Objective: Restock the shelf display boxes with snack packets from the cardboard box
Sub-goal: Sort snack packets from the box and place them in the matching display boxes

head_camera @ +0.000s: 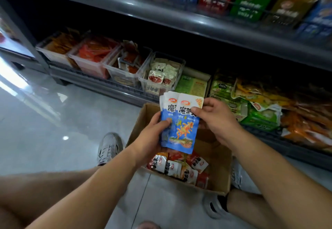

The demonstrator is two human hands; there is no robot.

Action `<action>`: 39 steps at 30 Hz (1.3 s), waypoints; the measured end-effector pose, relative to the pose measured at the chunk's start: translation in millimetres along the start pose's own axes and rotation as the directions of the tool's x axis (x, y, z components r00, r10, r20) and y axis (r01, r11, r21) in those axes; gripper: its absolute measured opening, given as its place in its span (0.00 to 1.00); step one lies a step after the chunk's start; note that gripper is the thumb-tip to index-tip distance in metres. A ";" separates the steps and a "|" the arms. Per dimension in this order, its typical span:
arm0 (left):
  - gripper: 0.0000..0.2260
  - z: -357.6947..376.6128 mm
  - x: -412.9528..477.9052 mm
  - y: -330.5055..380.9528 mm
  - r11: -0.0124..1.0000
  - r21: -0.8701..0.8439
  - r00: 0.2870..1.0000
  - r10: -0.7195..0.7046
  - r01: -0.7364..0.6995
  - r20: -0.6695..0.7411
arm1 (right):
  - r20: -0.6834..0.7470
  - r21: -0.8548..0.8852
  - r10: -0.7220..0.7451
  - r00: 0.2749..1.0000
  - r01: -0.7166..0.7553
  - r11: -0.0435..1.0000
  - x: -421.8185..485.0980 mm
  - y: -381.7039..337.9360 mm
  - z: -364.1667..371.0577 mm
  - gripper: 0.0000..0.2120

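Over the open cardboard box (220, 158) on the floor I hold a small stack of blue and white snack packets (181, 121). My left hand (152, 135) grips the stack from the lower left, thumb on the front. My right hand (215, 119) pinches the upper right edge of the front packet. Inside the box lie several red and white packets (177, 167). On the bottom shelf ahead stand clear display boxes (161, 70) filled with red and white packets.
A green carton (192, 85) and loose green and orange packets (260, 106) sit on the bottom shelf to the right. An upper shelf (179, 15) carries upright boxes. My shoes (109, 148) and knees flank the cardboard box on the grey tile floor.
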State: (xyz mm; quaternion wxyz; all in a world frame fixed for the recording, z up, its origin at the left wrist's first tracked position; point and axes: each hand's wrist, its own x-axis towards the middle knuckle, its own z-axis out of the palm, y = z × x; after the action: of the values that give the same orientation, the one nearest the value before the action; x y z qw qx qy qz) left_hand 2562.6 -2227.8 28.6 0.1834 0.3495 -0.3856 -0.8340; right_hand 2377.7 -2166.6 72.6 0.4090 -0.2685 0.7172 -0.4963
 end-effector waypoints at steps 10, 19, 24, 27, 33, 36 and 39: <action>0.24 55.3 -24.9 32.2 0.977 0.158 0.988 0.128 -0.140 0.083 | 0.029 -0.174 -0.013 0.999 0.018 0.985 -42.0 -33.3 -23.6 0.16; 0.20 143.0 -17.5 82.6 0.934 0.279 0.964 0.173 -0.225 0.200 | -0.027 0.134 -0.198 0.980 0.200 0.971 -69.7 -79.4 -84.2 0.16; 0.17 195.2 1.0 121.1 0.803 0.458 0.922 0.291 -0.381 0.257 | -0.174 0.054 -0.319 0.932 0.333 0.941 -68.4 -114.0 -122.3 0.19; 0.15 229.9 14.4 150.6 0.698 0.516 0.867 0.377 -0.497 0.326 | -0.222 -0.055 -0.432 0.874 0.431 0.901 -59.1 -143.3 -155.3 0.20; 0.21 298.6 50.1 207.8 0.457 0.580 0.722 0.576 -0.674 0.385 | -0.316 -0.202 -0.588 0.745 0.553 0.808 -28.8 -198.7 -220.7 0.23; 0.19 328.3 67.8 223.3 0.381 0.595 0.673 0.621 -0.707 0.402 | -0.333 -0.316 -0.663 0.671 0.583 0.749 -12.5 -218.5 -247.3 0.22; 0.20 347.9 88.3 232.4 0.309 0.612 0.622 0.674 -0.728 0.399 | -0.334 -0.370 -0.698 0.633 0.593 0.715 4.4 -230.5 -266.8 0.22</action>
State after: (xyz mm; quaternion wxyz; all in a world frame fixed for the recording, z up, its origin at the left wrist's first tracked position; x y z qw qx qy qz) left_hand 2258.3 -2247.1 328.3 0.3582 0.1596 -0.8003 -0.4536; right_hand 2143.0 -2122.4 332.1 -0.0088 -0.4301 0.6976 -0.5730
